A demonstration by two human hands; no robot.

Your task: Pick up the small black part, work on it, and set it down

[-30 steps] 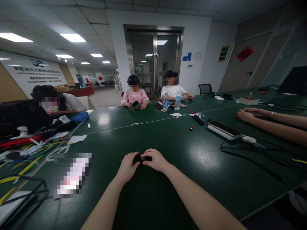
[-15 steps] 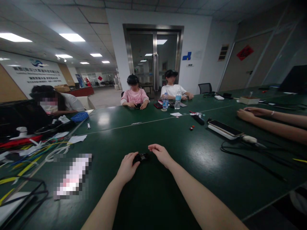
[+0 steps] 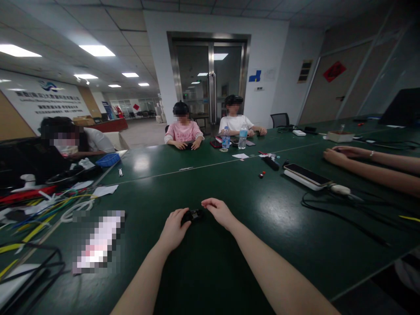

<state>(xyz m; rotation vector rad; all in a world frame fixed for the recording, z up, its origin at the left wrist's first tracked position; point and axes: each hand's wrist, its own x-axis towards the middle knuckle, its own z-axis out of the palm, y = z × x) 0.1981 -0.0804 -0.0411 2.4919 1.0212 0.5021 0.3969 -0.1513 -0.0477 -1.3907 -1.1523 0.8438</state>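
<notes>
- At the centre we have a small black object (image 3: pixel 196 214) on the green table (image 3: pixel 157 192), with its far details too dark for us to read.
- At its 8 o'clock, our left hand (image 3: pixel 176 225) is clamped on its near end, thumb and fingers closing around it.
- At its 2 o'clock, our right hand (image 3: pixel 220 213) hangs with fingers stretched loosely, just beside the other end (we cannot tell whether a fingertip touches).
- Toward 8 o'clock, beyond the left hand, we see a pixelated pale item (image 3: pixel 100 240) lying on the tabletop.
- Toward 10 o'clock, we find a white paper (image 3: pixel 105 190) and, farther off, a blue basket (image 3: pixel 108 160).
- Toward 1 o'clock, two water bottles (image 3: pixel 243 136) stand upright near the far edge.
- Between 2 and 3 o'clock, we see a phone (image 3: pixel 306 173) resting on a white block, and beyond it another person's hands (image 3: pixel 343 154).
- Near 12 o'clock, a person in a pink top (image 3: pixel 184 132) sits opposite us.
</notes>
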